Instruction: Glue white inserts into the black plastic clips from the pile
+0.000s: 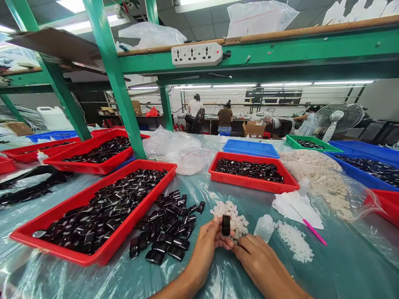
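My left hand (pixel 207 241) is closed on a small glossy black plastic casing (pixel 226 225), held upright between thumb and fingers. My right hand (pixel 260 257) meets it from the other side with curled fingers, its tips close under the casing; whatever they pinch is hidden. Just beyond the hands lies a heap of small white plastic pieces (pixel 232 211). Left of them are several loose black casings (pixel 168 224) on the plastic-covered table. A translucent bottle (pixel 264 227) and a pile of tiny white parts (pixel 294 241) lie to the right of the heap.
A red tray (pixel 102 261) full of black casings stands at left, another red tray (pixel 249 182) ahead. A pink-handled pick (pixel 314 232) lies on a white cloth (pixel 296 205). At right is a clear bag (pixel 324 178) of beige pieces. A green shelf post (pixel 120 83) rises at left.
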The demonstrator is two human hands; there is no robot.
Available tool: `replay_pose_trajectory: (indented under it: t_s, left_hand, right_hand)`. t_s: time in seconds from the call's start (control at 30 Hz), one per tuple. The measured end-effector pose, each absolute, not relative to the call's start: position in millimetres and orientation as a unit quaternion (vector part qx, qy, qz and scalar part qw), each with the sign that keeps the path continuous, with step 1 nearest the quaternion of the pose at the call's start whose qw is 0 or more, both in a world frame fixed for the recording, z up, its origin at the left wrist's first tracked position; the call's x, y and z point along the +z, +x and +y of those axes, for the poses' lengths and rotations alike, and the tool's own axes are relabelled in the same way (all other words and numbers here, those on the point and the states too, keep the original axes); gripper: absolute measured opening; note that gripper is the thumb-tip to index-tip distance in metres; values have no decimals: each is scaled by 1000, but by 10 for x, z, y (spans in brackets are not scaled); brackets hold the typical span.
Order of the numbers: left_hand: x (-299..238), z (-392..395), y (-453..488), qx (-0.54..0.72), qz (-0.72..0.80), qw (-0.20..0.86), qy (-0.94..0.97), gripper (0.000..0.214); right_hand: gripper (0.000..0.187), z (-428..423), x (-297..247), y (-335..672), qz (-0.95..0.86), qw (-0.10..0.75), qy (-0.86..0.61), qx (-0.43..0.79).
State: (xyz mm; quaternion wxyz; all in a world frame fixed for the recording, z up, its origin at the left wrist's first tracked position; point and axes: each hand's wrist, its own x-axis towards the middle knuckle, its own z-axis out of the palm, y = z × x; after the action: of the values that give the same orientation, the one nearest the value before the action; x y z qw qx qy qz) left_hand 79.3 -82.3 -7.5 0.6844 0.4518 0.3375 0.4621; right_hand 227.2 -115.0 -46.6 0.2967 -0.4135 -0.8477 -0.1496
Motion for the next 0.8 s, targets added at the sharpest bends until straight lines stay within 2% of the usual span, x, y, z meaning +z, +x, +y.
replay_pose_trajectory:
  t_s: [0.3,0.47,0.57,0.67,0.8]
  left_hand:
    - [-83,-853,803,451,330,692,456,46]
    - [-65,-877,828,415,321,668,527,39]
    - [-99,-904,837,385,312,669,554,42]
    - [-130,-939,840,340,285,682,582,42]
    - [-99,-986,852,292,268,684,612,40]
  right_hand:
    - [27,-1305,-324,2293,-835,344,-419,-98]
    - [18,-1429,-257,2480,-721,498,-482,-14]
    - [9,-1435,-285,2561,-606,574,-541,104]
    - [11,-1428,-304,2552,-517,616,-551,222]
    - [10,-1444,-276,2422,-444,642,-583,225]
